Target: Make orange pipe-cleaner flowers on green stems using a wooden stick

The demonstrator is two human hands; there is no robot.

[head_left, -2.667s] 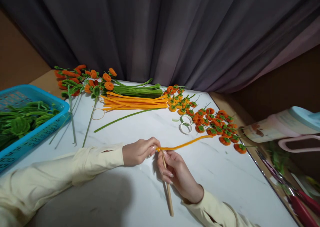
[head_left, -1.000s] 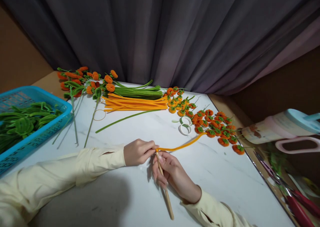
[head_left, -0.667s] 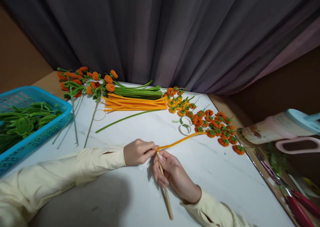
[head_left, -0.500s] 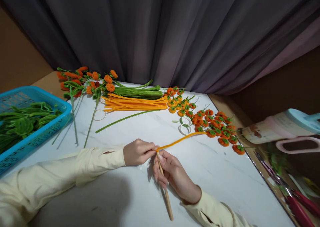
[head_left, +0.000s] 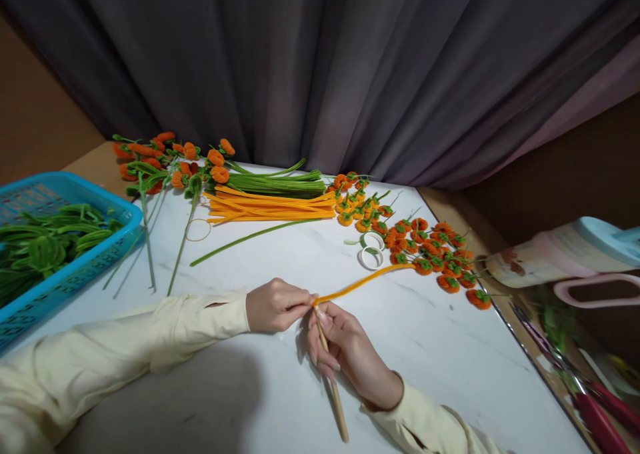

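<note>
Fingers of my left hand point(head_left: 280, 305) pinch the near end of an orange pipe cleaner point(head_left: 363, 283) at the tip of a thin wooden stick point(head_left: 337, 404). My right hand point(head_left: 347, 347) is closed round the upper part of that stick, which slants down toward me. From the stick's tip the pipe cleaner runs up and right, its far end beside a group of small orange fuzzy pumpkins point(head_left: 449, 283) with green tops. Fingertips hide how the pipe cleaner meets the stick.
Bundles of orange pipe cleaners point(head_left: 270, 207) and green pipe cleaners point(head_left: 285, 184) lie at the back. A blue basket point(head_left: 75, 267) with green pieces stands left. Two white tape rolls point(head_left: 371, 259), a tumbler point(head_left: 560, 254) and red-handled pliers point(head_left: 595, 414) are on the right.
Both hands stay nearly in place. The stick's lower end has shifted very slightly to the right, and the pipe cleaner's bend at the tip looks a little different.
</note>
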